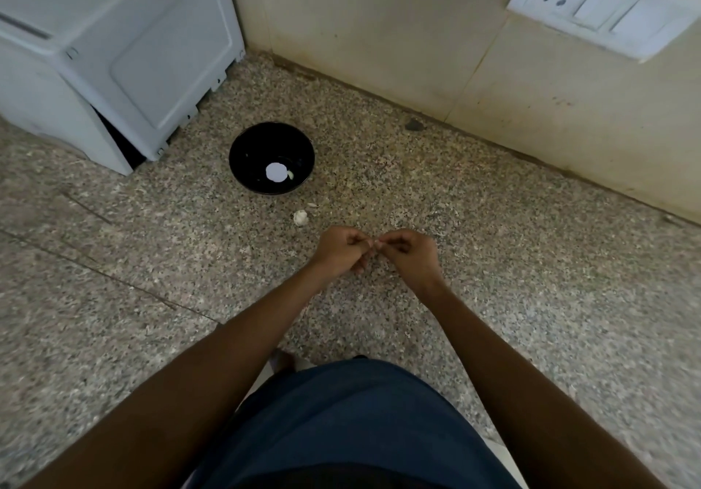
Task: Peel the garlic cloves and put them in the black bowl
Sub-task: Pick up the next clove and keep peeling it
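The black bowl (pixel 242 158) stands on the speckled stone counter, with a white round spot and a pale peeled clove (pixel 291 174) at its bottom. A small white garlic piece (pixel 300 217) lies on the counter just in front of the bowl. My left hand (pixel 341 250) and my right hand (pixel 411 255) meet fingertip to fingertip in front of that piece. Together they pinch a small garlic clove (pixel 373 242), which is mostly hidden by the fingers.
A white appliance (pixel 113 52) stands at the back left, close to the bowl. A tiled wall runs along the back with a white socket plate (pixel 603 6) at the top right. A scrap of peel (pixel 313 205) lies by the bowl.
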